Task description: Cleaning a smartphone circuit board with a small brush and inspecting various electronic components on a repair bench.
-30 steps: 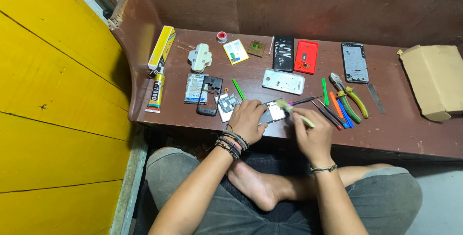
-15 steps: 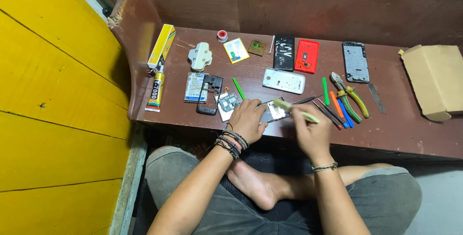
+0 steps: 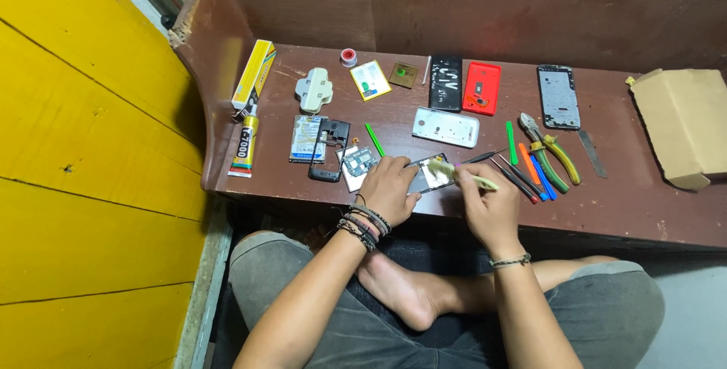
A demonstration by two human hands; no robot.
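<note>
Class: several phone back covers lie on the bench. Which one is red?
The red cover, lying between the black cover and the bare phone frame; the white one lies nearer the hands.

One red phone cover (image 3: pixel 482 88), one black cover (image 3: pixel 445 82), one white shell (image 3: pixel 446 127), one pliers (image 3: pixel 550 151), perhaps five slim tools (image 3: pixel 522 176), two hands.

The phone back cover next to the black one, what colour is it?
Bright red phone back cover, clearest in the head view.

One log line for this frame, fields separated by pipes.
left hand steadies phone part on bench | right hand holds brush on it | pliers to the right
</note>
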